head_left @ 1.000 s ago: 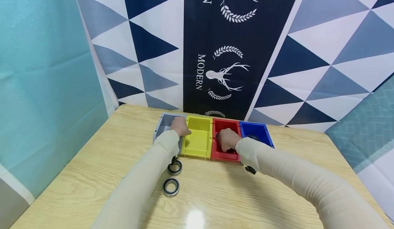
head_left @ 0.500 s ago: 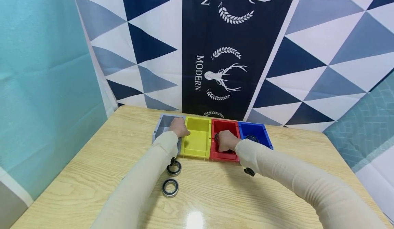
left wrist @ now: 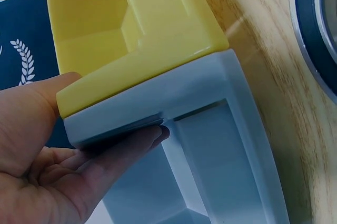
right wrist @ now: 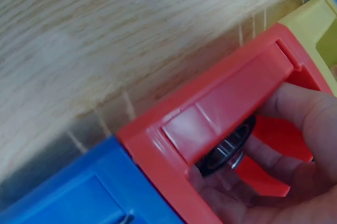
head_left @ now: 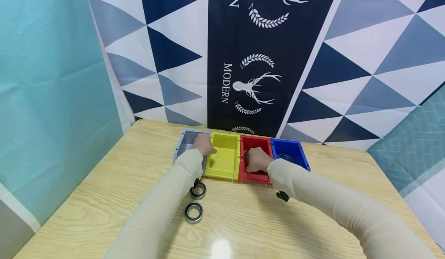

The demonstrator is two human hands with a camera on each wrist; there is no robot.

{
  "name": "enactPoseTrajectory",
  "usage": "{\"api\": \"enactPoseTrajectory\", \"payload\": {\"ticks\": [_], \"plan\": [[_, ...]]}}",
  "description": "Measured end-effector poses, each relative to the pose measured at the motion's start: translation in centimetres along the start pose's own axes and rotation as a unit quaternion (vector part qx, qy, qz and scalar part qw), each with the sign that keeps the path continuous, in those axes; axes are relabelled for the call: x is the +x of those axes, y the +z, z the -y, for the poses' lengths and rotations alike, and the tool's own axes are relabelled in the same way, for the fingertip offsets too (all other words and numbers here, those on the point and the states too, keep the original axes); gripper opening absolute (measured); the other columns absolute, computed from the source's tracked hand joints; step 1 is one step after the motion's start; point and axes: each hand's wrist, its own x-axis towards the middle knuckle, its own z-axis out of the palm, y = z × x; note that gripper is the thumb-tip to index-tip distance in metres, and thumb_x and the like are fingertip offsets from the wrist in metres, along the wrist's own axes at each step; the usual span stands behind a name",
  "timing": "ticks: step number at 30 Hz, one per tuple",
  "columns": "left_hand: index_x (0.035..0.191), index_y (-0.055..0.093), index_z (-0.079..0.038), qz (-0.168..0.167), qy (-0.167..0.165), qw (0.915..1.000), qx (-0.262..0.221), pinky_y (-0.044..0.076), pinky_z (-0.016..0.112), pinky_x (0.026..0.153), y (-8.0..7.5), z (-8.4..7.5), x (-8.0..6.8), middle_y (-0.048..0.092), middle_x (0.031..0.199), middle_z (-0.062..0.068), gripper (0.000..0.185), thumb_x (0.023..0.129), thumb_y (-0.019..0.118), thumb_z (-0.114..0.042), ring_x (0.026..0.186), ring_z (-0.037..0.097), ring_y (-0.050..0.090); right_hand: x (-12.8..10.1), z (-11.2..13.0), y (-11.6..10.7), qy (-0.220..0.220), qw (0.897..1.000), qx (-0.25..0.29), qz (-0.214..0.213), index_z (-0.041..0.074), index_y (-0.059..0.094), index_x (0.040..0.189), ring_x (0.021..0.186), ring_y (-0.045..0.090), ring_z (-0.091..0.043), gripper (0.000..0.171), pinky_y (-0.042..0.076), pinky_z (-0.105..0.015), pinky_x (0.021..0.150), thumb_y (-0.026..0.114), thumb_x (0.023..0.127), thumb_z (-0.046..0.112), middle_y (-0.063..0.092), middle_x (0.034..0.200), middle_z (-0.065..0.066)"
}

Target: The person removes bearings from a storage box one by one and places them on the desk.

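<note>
Pale grained wooden table (head_left: 114, 197) carries smooth plastic bins; left hand (head_left: 204, 144) grips the grey bin (left wrist: 226, 145) wall beside the yellow bin (head_left: 222, 159); right hand (head_left: 257, 159) holds a half-hidden metal bearing (right wrist: 227, 148) inside the red bin (right wrist: 210, 116).

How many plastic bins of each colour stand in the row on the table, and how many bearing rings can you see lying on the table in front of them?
Grey plastic bin: 1
Yellow plastic bin: 1
Red plastic bin: 1
Blue plastic bin: 1
Black-and-silver bearing rings on the wooden table: 2, near one and far one
Total: 6
</note>
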Motion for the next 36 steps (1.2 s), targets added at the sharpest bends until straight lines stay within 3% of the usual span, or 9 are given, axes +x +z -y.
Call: {"api": "enactPoseTrajectory", "payload": {"ticks": [4,10,15,21,30,36], "plan": [[0.094,0.065,0.0,-0.006,0.001,1.0,0.004,0.053,0.031,0.075,0.0,0.1,0.0,0.065,0.09,0.01,0.026,0.082,0.073,-0.021,0.075,0.017,0.054,-0.2,-0.1,-0.5,-0.03,0.999,0.004,-0.015,0.009,0.056,0.066,0.059,0.052,-0.018,0.021,0.046,-0.025,0.06,0.072,0.078,0.015,0.051,0.058,-0.003],[0.1,0.065,0.001,-0.009,-0.004,1.0,0.002,0.054,0.032,0.082,0.0,0.1,0.0,0.067,0.095,0.011,0.03,0.082,0.073,-0.021,0.08,0.018,0.056,-0.7,-0.1,-0.8,-0.082,0.996,-0.03,-0.029,0.009,0.056,0.087,0.081,0.05,-0.02,0.019,0.05,-0.032,0.076,0.071,0.08,0.018,0.058,0.08,-0.006],[0.103,0.065,0.002,-0.009,-0.008,0.9999,-0.001,0.055,0.033,0.085,0.0,0.1,-0.1,0.067,0.098,0.012,0.032,0.082,0.073,-0.021,0.083,0.019,0.058,-1.2,-0.3,-0.3,-0.114,0.991,-0.035,-0.06,0.009,0.056,0.093,0.084,0.05,-0.021,0.021,0.05,-0.033,0.074,0.069,0.081,0.02,0.056,0.088,-0.008],[0.1,0.065,0.002,-0.009,-0.007,0.9999,-0.004,0.055,0.033,0.082,0.1,0.2,-0.2,0.067,0.095,0.012,0.03,0.082,0.073,-0.021,0.079,0.018,0.056,-1.9,-0.5,0.6,-0.123,0.986,-0.06,-0.098,0.009,0.058,0.118,0.09,0.052,-0.025,0.041,0.055,-0.04,0.083,0.071,0.081,0.023,0.058,0.107,-0.013],[0.095,0.066,0.001,-0.013,-0.002,0.9999,-0.001,0.055,0.032,0.077,0.1,0.2,-0.3,0.067,0.091,0.012,0.027,0.082,0.073,-0.022,0.075,0.017,0.056,-3.5,-0.5,0.9,-0.13,0.98,-0.091,-0.118,0.013,0.054,0.131,0.107,0.053,-0.031,0.052,0.053,-0.047,0.094,0.067,0.083,0.026,0.055,0.125,-0.017],[0.091,0.066,0.001,-0.013,0.001,0.9999,-0.001,0.054,0.031,0.073,0.4,0.1,0.0,0.066,0.085,0.01,0.026,0.082,0.073,-0.022,0.072,0.017,0.055,-4.5,-0.9,1.0,-0.148,0.977,-0.097,-0.12,0.013,0.057,0.128,0.106,0.053,-0.029,0.047,0.054,-0.045,0.092,0.068,0.083,0.025,0.056,0.122,-0.015]]}}
